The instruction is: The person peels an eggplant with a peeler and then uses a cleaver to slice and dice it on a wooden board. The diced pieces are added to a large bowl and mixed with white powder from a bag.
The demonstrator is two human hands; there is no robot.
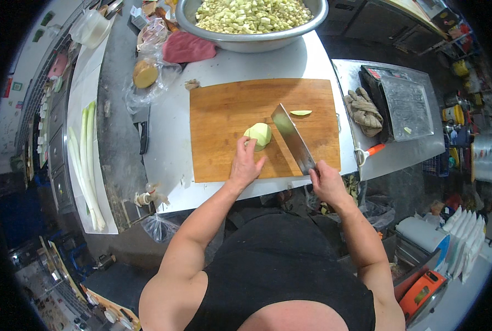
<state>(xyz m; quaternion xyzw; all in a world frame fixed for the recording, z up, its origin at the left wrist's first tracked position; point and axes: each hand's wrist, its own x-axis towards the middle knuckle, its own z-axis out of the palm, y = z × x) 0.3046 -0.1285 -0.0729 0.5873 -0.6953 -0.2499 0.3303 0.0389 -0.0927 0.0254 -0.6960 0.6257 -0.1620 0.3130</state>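
Note:
On the wooden cutting board (225, 107) sits a peeled, pale green round vegetable (259, 134) with faceted sides. The fingertips of my left hand (246, 162) rest on its near left side, the thumb held apart from it. My right hand (329, 182) grips the handle of a cleaver (292, 138), whose broad metal blade slants up and left over the board, to the right of the vegetable. Beyond the blade lies a thin pale green slice (301, 112). The handle is mostly hidden in my fingers.
A large metal basin (250, 41) of diced pale green vegetable stands at the back. Leftward are a red cloth (188, 47), a cut root vegetable (145, 74), a black-handled knife (144, 138) and leeks (88, 161). Rightward are a peeler (368, 154), a rag (364, 111) and a scale (407, 107).

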